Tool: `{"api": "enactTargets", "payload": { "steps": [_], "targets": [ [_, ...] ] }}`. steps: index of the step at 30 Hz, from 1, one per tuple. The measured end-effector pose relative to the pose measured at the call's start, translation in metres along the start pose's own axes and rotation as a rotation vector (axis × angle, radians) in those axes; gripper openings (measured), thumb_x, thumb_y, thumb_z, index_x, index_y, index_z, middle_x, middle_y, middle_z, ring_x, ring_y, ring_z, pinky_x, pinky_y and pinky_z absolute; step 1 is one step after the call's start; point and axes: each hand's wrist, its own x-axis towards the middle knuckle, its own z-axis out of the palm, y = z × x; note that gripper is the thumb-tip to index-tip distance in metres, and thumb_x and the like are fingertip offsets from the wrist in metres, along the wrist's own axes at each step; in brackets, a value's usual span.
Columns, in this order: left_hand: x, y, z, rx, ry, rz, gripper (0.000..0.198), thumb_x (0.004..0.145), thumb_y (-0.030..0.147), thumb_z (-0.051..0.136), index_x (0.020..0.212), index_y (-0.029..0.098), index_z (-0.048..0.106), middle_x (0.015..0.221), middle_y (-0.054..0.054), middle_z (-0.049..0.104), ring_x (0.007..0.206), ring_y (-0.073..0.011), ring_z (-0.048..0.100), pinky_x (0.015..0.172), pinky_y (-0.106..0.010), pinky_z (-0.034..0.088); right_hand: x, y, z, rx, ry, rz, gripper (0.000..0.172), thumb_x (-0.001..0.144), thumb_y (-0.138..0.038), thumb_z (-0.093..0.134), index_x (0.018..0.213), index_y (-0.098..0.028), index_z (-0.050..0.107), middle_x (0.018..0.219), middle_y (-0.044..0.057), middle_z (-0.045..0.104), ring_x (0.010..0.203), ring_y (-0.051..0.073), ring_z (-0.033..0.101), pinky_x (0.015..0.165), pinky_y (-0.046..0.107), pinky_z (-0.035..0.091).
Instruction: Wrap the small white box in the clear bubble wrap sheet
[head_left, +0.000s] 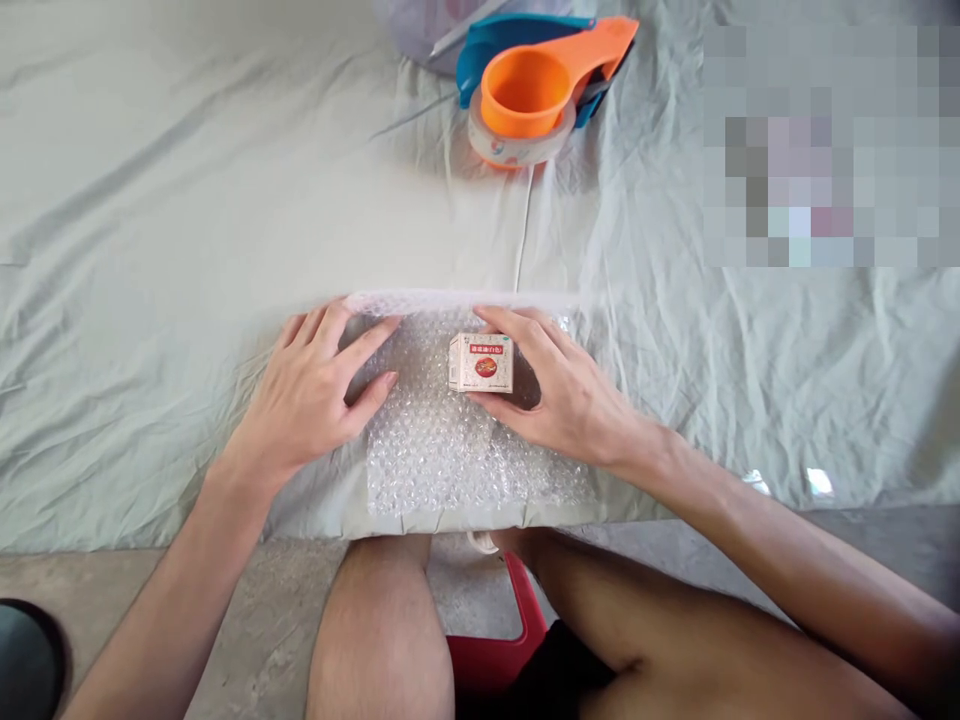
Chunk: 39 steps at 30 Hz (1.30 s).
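Observation:
A small white carton (481,364) with a red label and an oval picture sits over a sheet of bubble wrap (450,460) near the table's front edge. My right hand (559,385) has its thumb along the near side of the carton and its fingers along the far side, closed round it. On the left edge of the bubble wrap rests my left hand (326,380), fingers apart and holding nothing. The wrap's far edge is raised or folded in a pale band beyond both hands.
An orange and blue tape dispenser (525,90) with a roll of tape stands at the back. Behind it is a translucent container (412,30). A wrinkled pale green cloth (225,200) covers the table. A red stool (487,655) shows between my legs. The upper right is pixelated.

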Motion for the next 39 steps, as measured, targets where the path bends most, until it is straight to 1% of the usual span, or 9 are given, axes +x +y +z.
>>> {"api": "enactTargets", "payload": {
  "steps": [6, 15, 22, 26, 30, 33, 36, 38, 39],
  "targets": [
    [-0.001, -0.001, 0.000, 0.041, -0.008, -0.003, 0.054, 0.118, 0.042, 0.054, 0.169, 0.027, 0.060, 0.151, -0.017, 0.065, 0.137, -0.0401, 0.067, 0.115, -0.056, 0.056, 0.000, 0.004, 0.004, 0.075, 0.039, 0.029, 0.083, 0.105, -0.041, 0.079, 0.177, -0.031, 0.039, 0.167, 0.011, 0.067, 0.147, 0.038, 0.070, 0.123, 0.060, 0.061],
    [0.001, 0.001, -0.001, 0.045, -0.018, -0.020, 0.050, 0.119, 0.042, 0.053, 0.165, 0.026, 0.063, 0.155, -0.016, 0.065, 0.139, -0.0387, 0.067, 0.115, -0.055, 0.056, 0.001, 0.008, 0.006, 0.129, 0.035, 0.083, 0.082, 0.103, -0.052, 0.084, 0.173, -0.033, 0.047, 0.150, 0.009, 0.078, 0.143, 0.038, 0.071, 0.125, 0.061, 0.058],
    [0.001, 0.001, -0.001, 0.015, 0.005, 0.008, 0.052, 0.118, 0.039, 0.055, 0.167, 0.026, 0.061, 0.155, -0.017, 0.066, 0.142, -0.0395, 0.066, 0.114, -0.056, 0.056, 0.002, 0.010, 0.007, 0.142, 0.031, 0.057, 0.080, 0.100, -0.040, 0.088, 0.170, -0.033, 0.049, 0.150, 0.008, 0.079, 0.138, 0.036, 0.074, 0.119, 0.060, 0.064],
    [0.001, 0.001, 0.000, 0.004, 0.011, -0.009, 0.052, 0.117, 0.039, 0.056, 0.167, 0.028, 0.061, 0.152, -0.017, 0.067, 0.139, -0.0396, 0.068, 0.113, -0.057, 0.056, 0.004, 0.008, 0.006, 0.141, -0.006, 0.078, 0.080, 0.101, -0.036, 0.087, 0.170, -0.034, 0.047, 0.158, 0.009, 0.076, 0.148, 0.038, 0.070, 0.126, 0.066, 0.058],
    [0.002, 0.002, -0.002, -0.023, 0.017, 0.020, 0.050, 0.117, 0.035, 0.057, 0.166, 0.027, 0.060, 0.163, -0.016, 0.064, 0.146, -0.0390, 0.066, 0.116, -0.056, 0.055, 0.002, 0.004, -0.002, 0.112, -0.047, 0.026, 0.084, 0.105, -0.054, 0.082, 0.175, -0.031, 0.042, 0.169, 0.014, 0.067, 0.152, 0.039, 0.067, 0.128, 0.068, 0.056],
    [0.002, 0.001, -0.003, -0.039, 0.020, 0.025, 0.049, 0.117, 0.034, 0.057, 0.165, 0.025, 0.059, 0.165, -0.016, 0.064, 0.145, -0.0388, 0.067, 0.116, -0.057, 0.056, -0.002, 0.006, -0.010, 0.056, 0.118, -0.043, 0.065, 0.112, -0.063, 0.068, 0.167, -0.031, 0.053, 0.153, 0.014, 0.075, 0.138, 0.038, 0.075, 0.119, 0.065, 0.063],
    [0.001, 0.001, -0.003, -0.076, 0.027, 0.010, 0.050, 0.116, 0.034, 0.060, 0.165, 0.025, 0.058, 0.163, -0.016, 0.066, 0.145, -0.0382, 0.068, 0.117, -0.057, 0.056, -0.002, 0.016, -0.019, -0.099, 0.480, -0.002, 0.036, 0.116, -0.041, 0.064, 0.151, -0.031, 0.064, 0.138, 0.013, 0.076, 0.130, 0.036, 0.075, 0.109, 0.063, 0.066],
    [0.002, 0.003, -0.005, -0.099, 0.045, -0.007, 0.049, 0.115, 0.034, 0.064, 0.162, 0.024, 0.059, 0.161, -0.015, 0.067, 0.145, -0.0377, 0.068, 0.118, -0.057, 0.057, 0.000, 0.024, -0.025, -0.187, 0.587, 0.070, 0.046, 0.111, -0.036, 0.073, 0.155, -0.032, 0.060, 0.153, 0.016, 0.068, 0.144, 0.040, 0.068, 0.110, 0.068, 0.065],
    [0.002, 0.005, -0.006, -0.105, 0.069, -0.017, 0.047, 0.114, 0.033, 0.065, 0.160, 0.023, 0.061, 0.161, -0.016, 0.067, 0.145, -0.0375, 0.068, 0.119, -0.057, 0.058, 0.001, 0.026, -0.027, -0.212, 0.576, 0.094, 0.052, 0.109, -0.036, 0.076, 0.157, -0.034, 0.058, 0.162, 0.017, 0.063, 0.150, 0.041, 0.064, 0.113, 0.070, 0.064]
  ]
}}
